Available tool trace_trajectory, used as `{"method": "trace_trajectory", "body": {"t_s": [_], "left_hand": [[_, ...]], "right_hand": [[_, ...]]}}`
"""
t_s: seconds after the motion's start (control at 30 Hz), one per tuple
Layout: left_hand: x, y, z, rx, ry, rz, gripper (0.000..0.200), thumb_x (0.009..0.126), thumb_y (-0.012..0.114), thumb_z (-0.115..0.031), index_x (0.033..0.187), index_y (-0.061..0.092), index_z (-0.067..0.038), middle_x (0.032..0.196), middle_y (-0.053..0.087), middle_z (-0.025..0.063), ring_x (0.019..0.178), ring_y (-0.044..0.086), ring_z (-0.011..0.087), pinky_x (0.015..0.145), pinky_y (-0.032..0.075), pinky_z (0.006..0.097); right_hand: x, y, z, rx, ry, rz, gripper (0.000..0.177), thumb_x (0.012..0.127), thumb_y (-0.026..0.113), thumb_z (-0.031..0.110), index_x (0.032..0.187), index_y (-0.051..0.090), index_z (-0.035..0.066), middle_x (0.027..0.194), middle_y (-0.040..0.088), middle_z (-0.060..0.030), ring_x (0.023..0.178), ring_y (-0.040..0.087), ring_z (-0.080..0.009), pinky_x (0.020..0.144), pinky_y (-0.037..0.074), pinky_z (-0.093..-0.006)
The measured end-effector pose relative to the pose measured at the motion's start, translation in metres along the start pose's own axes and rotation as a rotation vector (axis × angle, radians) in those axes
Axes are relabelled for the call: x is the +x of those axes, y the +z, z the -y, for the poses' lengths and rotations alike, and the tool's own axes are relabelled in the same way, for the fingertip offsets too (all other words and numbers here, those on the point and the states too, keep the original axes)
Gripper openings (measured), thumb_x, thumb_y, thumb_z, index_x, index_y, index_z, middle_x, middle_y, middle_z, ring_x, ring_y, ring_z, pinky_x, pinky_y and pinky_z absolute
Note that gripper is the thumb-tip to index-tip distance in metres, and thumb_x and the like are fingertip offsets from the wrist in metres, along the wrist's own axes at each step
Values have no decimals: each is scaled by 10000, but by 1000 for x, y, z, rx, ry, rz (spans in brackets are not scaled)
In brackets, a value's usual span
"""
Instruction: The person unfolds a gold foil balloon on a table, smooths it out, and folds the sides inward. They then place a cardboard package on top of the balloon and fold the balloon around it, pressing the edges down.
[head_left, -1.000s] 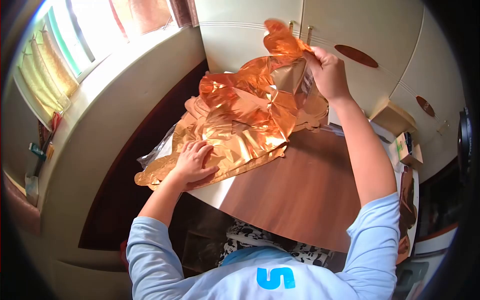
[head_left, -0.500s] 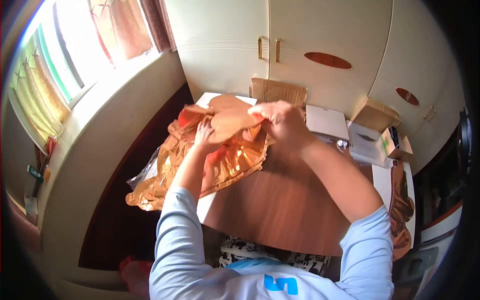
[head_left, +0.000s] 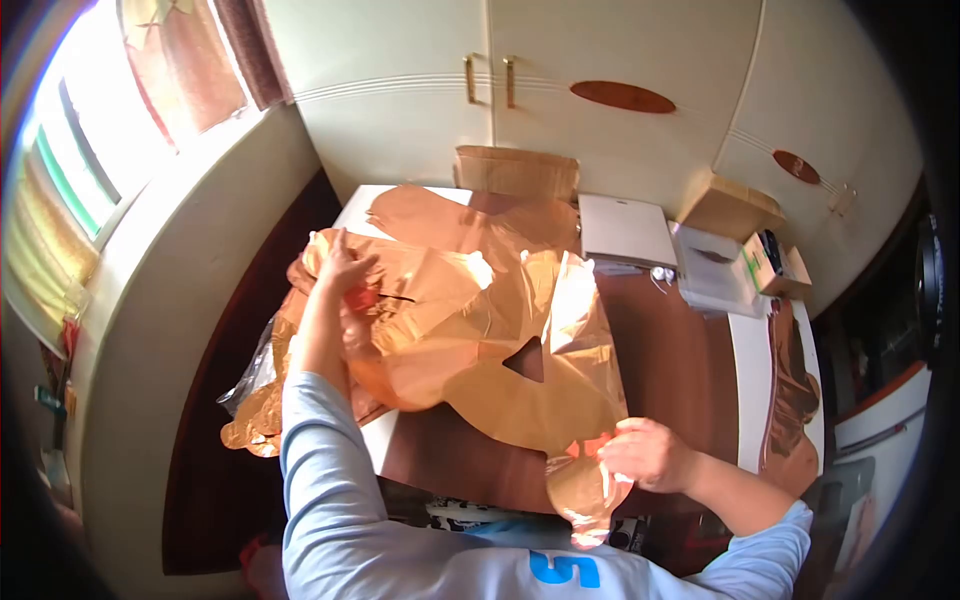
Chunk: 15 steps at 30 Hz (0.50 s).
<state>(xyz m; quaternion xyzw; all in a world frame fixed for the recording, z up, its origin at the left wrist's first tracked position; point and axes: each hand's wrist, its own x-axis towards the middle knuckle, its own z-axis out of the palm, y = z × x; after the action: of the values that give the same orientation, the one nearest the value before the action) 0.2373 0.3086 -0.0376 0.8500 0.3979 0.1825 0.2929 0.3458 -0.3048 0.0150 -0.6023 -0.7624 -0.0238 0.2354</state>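
Note:
A large, flat copper-coloured foil balloon lies spread across the table, creased and shiny, with a triangular opening near its middle. My right hand pinches its lower right part, beside a narrow end that hangs over the table's front edge. At the upper left, my left hand grips the foil, its fingertips partly lost in the folds. More crumpled gold foil and some clear plastic hang over the table's left side.
Brown wooden table with white ends. Behind stand a cardboard piece, a white box, a clear plastic tray, white earphones and a small open box. Another folded copper foil lies at the right end.
The foil, bunched up between both hands before, is now spread over the table. My right hand has moved down and toward me, drawing the foil out; my left hand has shifted left.

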Motion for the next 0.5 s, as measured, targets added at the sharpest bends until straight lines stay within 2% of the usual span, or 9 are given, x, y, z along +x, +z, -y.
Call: {"method": "trace_trajectory", "body": {"t_s": [0.07, 0.13, 0.17, 0.23, 0.3, 0.37, 0.43, 0.5], "left_hand": [[-4, 3, 4, 52, 116, -72, 991, 769, 788, -384, 1549, 284, -39, 1283, 616, 234, 1187, 611, 335, 1009, 483, 413], [-13, 12, 2, 38, 231, -153, 837, 808, 751, -318, 1507, 381, -44, 1389, 538, 244, 1280, 539, 347, 1065, 437, 425], [-23, 12, -8, 139, 325, -216, 736, 822, 745, -287, 1455, 452, -50, 1364, 549, 232, 1279, 528, 362, 1068, 429, 446], [-57, 15, -36, 208, 477, -203, 619, 831, 743, -262, 1376, 527, -61, 1344, 561, 206, 1273, 518, 378, 1068, 425, 465], [-107, 28, -67, 144, 693, -132, 553, 826, 752, -247, 1316, 569, -69, 1333, 563, 183, 1259, 520, 397, 1073, 413, 478], [-157, 49, -92, 118, 921, -57, 545, 844, 735, -293, 1311, 576, -63, 1388, 525, 183, 1313, 470, 413, 1105, 378, 494], [-211, 60, -116, 298, 1026, 141, 582, 868, 701, -367, 1339, 558, -57, 1454, 468, 203, 1388, 393, 417, 1152, 311, 524], [-252, 62, -128, 227, 1013, 397, 652, 896, 645, -445, 1402, 512, -56, 1508, 419, 206, 1444, 323, 404, 1186, 242, 539]], "right_hand": [[-29, 4, -10, -22, 113, 17, 161, 799, 664, 85, 949, 721, 81, 1022, 742, -66, 1004, 702, -238, 972, 515, -448], [-39, -12, -5, -54, 197, 131, 231, 762, 646, 59, 980, 720, 74, 1092, 726, -95, 1087, 673, -263, 1015, 481, -462], [-39, -23, 0, -55, 232, 183, 284, 740, 638, 42, 1010, 721, 70, 1124, 718, -109, 1108, 663, -274, 1025, 472, -462], [-49, -37, 7, 81, 367, 202, 374, 710, 624, 24, 1070, 715, 65, 1161, 707, -119, 1130, 649, -295, 1023, 472, -457], [-56, -58, 4, 250, 514, 244, 511, 679, 590, 8, 1178, 688, 58, 1180, 702, -129, 1167, 625, -333, 1032, 468, -439], [-55, -69, -11, 304, 626, 122, 451, 748, 609, 35, 1194, 676, 45, 1201, 692, -140, 1185, 618, -331, 1034, 468, -445], [-59, -50, -33, 176, 692, -84, 412, 858, 641, 147, 1255, 640, 37, 1320, 628, -160, 1245, 576, -342, 1077, 424, -475], [-66, -20, -49, -110, 707, 10, 473, 939, 629, 288, 1345, 578, 50, 1456, 515, -173, 1345, 479, -364, 1132, 347, -504]]}}
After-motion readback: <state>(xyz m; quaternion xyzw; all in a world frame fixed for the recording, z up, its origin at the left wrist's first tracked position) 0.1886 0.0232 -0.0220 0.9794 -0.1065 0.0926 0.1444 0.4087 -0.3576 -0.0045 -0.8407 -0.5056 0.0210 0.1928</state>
